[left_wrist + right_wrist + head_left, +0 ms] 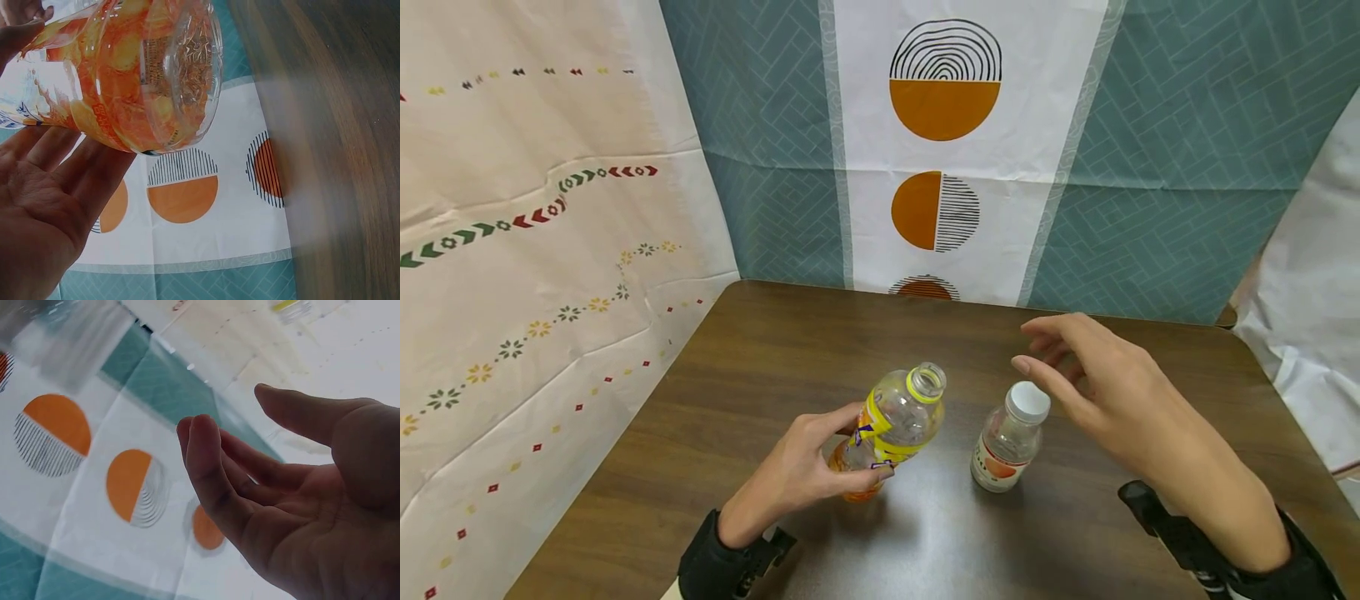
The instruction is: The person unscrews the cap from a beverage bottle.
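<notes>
In the head view my left hand [808,462] grips a clear plastic bottle [898,425] around its middle, thumb on one side and fingers on the other. The bottle has a yellow and orange label, an uncapped mouth, and leans up to the right. Its ridged base and orange printed wrap [125,69] fill the top of the left wrist view. To its right, a smaller clear bottle [1006,450] with a white cap [1028,402] stands upright on the table. My right hand [1108,387] hovers beside that cap, fingers loosely bent and holding nothing.
A dark brown wooden table [760,358] lies beneath both bottles. Behind it hangs a teal and white cloth [775,167] with orange circles. A cream patterned cloth [550,292] covers the left side, and white fabric [1300,333] hangs at the right.
</notes>
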`<state>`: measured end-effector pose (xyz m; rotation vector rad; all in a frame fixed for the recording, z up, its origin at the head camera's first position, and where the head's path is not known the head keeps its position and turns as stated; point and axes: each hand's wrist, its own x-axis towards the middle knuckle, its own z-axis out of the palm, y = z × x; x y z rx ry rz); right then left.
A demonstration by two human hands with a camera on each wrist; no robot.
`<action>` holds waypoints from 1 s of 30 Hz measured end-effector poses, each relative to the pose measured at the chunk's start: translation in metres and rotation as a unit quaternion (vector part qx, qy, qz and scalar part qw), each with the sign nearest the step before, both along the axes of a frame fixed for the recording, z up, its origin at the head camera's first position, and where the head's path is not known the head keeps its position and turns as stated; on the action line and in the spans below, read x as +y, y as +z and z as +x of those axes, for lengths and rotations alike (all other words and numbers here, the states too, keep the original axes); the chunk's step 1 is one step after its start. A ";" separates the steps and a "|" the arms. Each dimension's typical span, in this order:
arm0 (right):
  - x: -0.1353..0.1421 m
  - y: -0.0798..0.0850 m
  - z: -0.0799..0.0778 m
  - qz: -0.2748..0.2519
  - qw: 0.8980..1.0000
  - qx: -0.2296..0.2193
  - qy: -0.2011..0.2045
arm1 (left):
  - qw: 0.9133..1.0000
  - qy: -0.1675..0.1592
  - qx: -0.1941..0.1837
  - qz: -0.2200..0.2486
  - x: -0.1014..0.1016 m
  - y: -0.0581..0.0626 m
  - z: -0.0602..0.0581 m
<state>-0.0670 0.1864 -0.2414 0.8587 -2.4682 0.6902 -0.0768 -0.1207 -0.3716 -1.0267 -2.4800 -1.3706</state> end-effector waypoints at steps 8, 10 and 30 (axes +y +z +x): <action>-0.018 0.003 0.008 -0.009 0.999 0.002 0.034 | 1.000 0.001 -0.001 -0.003 0.001 -0.001 -0.001; -0.022 0.003 0.010 -0.011 0.999 0.001 0.042 | 1.000 0.000 -0.001 -0.004 0.001 -0.001 -0.001; -0.053 -0.003 0.017 -0.034 0.995 -0.069 0.055 | 1.000 -0.007 -0.010 -0.012 0.004 0.001 0.000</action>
